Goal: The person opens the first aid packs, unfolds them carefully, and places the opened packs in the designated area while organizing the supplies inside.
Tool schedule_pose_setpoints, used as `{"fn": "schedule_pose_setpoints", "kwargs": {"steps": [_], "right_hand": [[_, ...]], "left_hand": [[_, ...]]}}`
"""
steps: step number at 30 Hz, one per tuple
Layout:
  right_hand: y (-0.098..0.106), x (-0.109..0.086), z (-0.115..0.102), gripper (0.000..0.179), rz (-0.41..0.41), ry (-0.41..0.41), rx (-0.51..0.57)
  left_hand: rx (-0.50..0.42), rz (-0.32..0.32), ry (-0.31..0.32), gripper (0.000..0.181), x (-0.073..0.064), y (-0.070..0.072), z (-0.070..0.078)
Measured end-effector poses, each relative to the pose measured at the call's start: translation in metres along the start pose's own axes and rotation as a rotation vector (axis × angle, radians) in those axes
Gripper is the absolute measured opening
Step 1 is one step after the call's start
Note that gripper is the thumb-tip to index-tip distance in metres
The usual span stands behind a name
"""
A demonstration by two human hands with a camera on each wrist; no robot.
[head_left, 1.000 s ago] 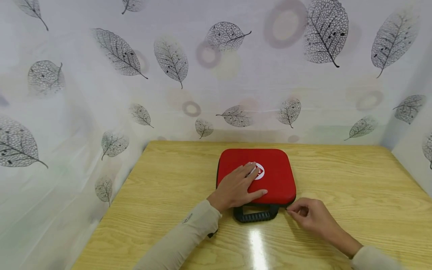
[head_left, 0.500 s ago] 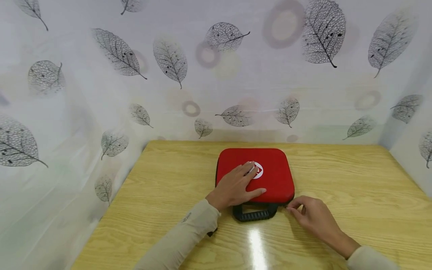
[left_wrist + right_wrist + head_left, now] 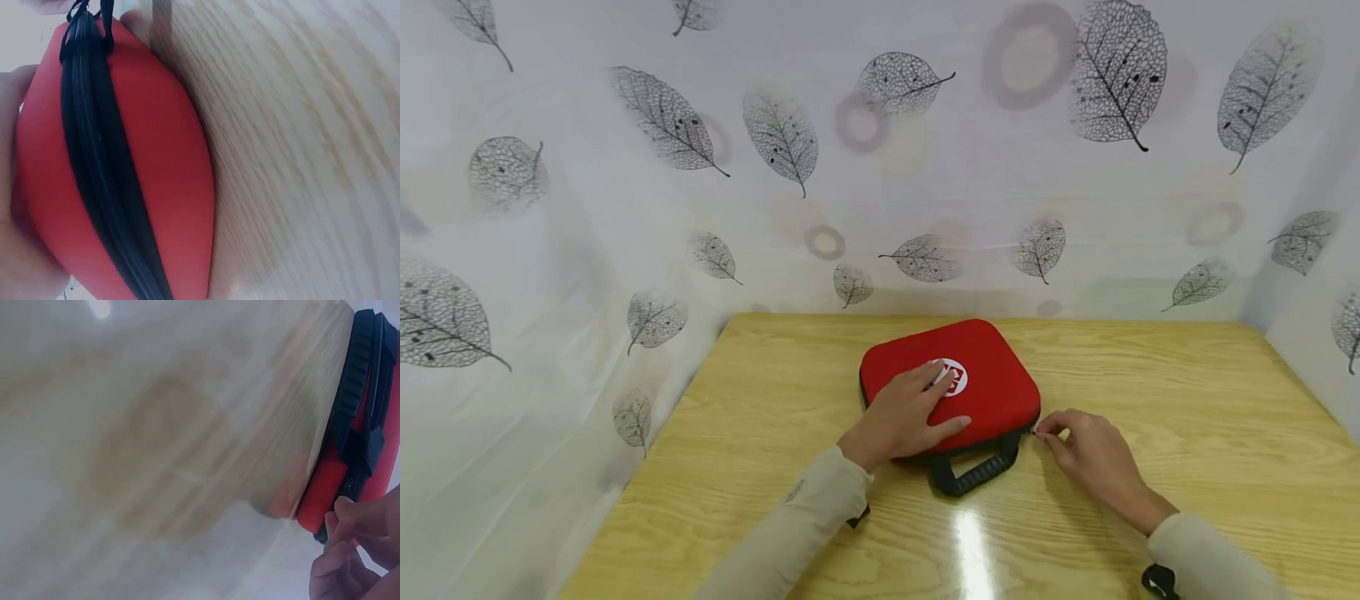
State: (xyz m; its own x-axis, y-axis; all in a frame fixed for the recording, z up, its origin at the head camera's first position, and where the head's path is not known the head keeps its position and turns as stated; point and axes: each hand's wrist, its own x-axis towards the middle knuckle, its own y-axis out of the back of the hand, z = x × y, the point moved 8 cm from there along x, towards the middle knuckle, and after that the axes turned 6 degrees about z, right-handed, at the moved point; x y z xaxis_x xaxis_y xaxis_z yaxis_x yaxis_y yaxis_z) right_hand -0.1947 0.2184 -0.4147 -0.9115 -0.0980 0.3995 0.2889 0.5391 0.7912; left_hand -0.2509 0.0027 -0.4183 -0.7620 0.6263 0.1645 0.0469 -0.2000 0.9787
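A red zip-up case [image 3: 992, 392] with a round white emblem lies at an angle on the wooden table, its black handle [image 3: 983, 475] toward me. My left hand [image 3: 898, 417] rests flat on the lid with straight fingers spread. At the case's near right corner, my right hand [image 3: 1093, 458] pinches the zipper pull between thumb and forefinger; the pull is mostly hidden by the fingertips. In the right wrist view, those fingertips [image 3: 345, 509] sit right at the zip beside the handle. The left wrist view shows the black zipper [image 3: 94, 137] running along the case's side, teeth together.
The wood-grain table [image 3: 760, 400] reaches back to a pale curtain [image 3: 865, 200] printed with leaves, which also hangs at both sides. A bright light reflection lies on the near tabletop. Black wrist straps [image 3: 1161, 579] show by the sleeves.
The case has turned counterclockwise, its right side swinging away from me. My right hand has moved slightly up and left with the corner; my left hand has shifted a little left on the lid.
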Motion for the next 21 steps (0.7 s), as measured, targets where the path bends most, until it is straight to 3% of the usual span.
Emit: {"fn": "schedule_pose_setpoints", "kwargs": {"steps": [11, 21], "right_hand": [[-0.004, 0.025, 0.004, 0.008, -0.001, 0.050, -0.030], [-0.010, 0.049, 0.015, 0.013, -0.090, 0.028, -0.047]], "left_hand": [[0.016, 0.037, 0.013, 0.073, -0.009, 0.007, -0.007], [-0.004, 0.035, -0.004, 0.072, -0.013, 0.010, -0.007]]}}
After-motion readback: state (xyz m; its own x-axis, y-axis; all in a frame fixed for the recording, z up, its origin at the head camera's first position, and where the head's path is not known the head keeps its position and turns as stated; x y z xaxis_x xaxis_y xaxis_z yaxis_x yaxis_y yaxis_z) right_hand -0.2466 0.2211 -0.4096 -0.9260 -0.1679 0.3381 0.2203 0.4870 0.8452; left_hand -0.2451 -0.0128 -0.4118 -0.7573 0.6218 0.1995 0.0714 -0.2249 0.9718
